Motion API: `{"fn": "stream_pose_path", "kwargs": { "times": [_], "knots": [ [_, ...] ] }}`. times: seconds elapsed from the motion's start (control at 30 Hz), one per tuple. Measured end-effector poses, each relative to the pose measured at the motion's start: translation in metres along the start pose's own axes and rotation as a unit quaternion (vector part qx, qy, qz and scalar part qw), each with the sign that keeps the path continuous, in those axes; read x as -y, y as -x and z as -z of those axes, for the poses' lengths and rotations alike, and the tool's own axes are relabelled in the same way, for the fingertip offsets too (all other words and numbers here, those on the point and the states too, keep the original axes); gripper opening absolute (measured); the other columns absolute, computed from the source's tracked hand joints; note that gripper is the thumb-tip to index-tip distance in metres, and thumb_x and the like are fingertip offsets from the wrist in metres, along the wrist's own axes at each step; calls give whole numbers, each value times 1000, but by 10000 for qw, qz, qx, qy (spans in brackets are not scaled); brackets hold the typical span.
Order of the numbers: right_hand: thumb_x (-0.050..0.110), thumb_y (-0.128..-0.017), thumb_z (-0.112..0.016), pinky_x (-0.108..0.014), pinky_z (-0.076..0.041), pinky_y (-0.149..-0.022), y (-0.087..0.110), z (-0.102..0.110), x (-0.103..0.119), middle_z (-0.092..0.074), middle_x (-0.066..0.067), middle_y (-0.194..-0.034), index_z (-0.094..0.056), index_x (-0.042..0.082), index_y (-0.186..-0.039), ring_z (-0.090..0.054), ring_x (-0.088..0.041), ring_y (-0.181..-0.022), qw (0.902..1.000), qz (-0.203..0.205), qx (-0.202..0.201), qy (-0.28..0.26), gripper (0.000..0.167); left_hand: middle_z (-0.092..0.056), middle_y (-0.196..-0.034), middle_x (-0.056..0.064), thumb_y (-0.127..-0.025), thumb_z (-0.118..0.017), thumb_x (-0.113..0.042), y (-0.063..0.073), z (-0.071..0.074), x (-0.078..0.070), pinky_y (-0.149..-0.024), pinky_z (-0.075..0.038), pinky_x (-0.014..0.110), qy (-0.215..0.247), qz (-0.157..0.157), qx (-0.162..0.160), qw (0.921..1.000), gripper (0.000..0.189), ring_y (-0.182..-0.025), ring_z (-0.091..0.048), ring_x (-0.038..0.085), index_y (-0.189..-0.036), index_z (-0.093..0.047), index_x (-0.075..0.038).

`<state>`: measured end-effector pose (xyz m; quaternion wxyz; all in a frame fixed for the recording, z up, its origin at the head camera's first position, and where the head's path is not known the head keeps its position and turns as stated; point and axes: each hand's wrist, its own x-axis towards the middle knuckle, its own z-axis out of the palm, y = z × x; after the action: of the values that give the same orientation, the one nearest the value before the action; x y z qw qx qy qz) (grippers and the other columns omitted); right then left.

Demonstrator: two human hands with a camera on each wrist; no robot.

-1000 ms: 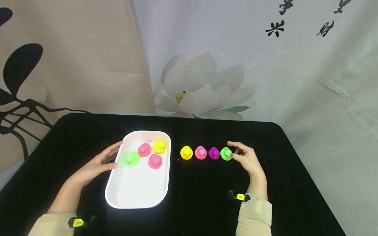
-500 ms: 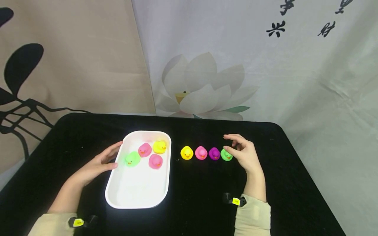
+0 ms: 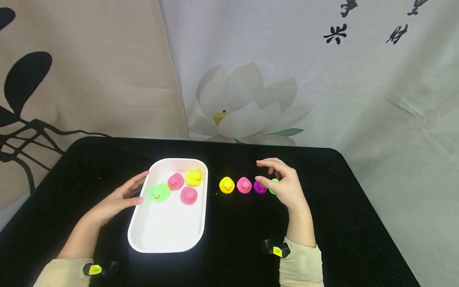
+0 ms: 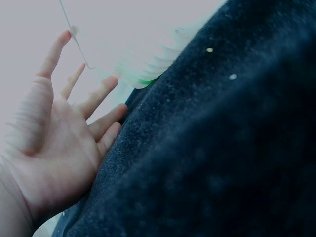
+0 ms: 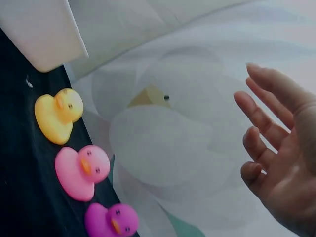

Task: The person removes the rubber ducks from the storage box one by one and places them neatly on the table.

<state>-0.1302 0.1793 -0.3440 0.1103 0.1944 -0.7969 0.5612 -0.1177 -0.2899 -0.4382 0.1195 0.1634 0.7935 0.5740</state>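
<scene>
In the head view, a white tray (image 3: 166, 233) holds two pink rubber ducks (image 3: 175, 181), a yellow one and a green one. My left hand (image 3: 116, 199) touches the tray's left rim with fingertips and thumb; the left wrist view shows the fingers spread. To the right of the tray stands a row of a yellow duck (image 3: 226, 185), a pink duck (image 3: 244, 185), a purple duck (image 3: 259, 187) and a green duck (image 3: 272, 191). My right hand (image 3: 288, 189) hovers over the row's right end, fingers apart, holding nothing. Its thumb partly hides the purple and green ducks.
A black cloth covers the table (image 3: 229, 263), whose far edge meets a printed curtain (image 3: 251, 40) with a lotus and black characters. The right wrist view shows the tray corner (image 5: 49, 44) beyond the yellow duck.
My right hand has let go of the green duck at the row's end and moved left above the row. My left hand and the tray have stayed in place.
</scene>
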Motion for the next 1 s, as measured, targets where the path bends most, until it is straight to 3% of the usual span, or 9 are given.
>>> {"fn": "stream_pose_path", "kwargs": {
  "times": [0.2,0.7,1.0],
  "knots": [
    [-6,-74,-77,-33,-35,-69,-3,-16,12,-64,-11,-107,-69,-1,-109,-47,-27,-86,9998,75,152,132,36,-27,-153,15,-89,-61,-13,0,0,-2,-91,-37,68,-12,1,-13,10000,73,-134,-26,44,-152,-24,-20],
    [9,-77,-80,-40,-50,-82,-3,-50,20,-63,6,-112,-71,13,-110,-51,-15,-104,9973,294,674,54,35,-28,-153,14,-88,-62,-14,-2,0,1,-92,-37,67,25,26,-10,10000,74,-135,-26,43,-151,-24,-21],
    [14,-75,-83,-36,-52,-78,-2,-70,23,-63,11,-111,-72,18,-110,-50,-12,-100,9951,229,911,307,36,-28,-152,14,-88,-62,-13,-1,0,0,-91,-38,67,35,7,-31,10000,74,-134,-27,43,-151,-25,-21]
  ]
}}
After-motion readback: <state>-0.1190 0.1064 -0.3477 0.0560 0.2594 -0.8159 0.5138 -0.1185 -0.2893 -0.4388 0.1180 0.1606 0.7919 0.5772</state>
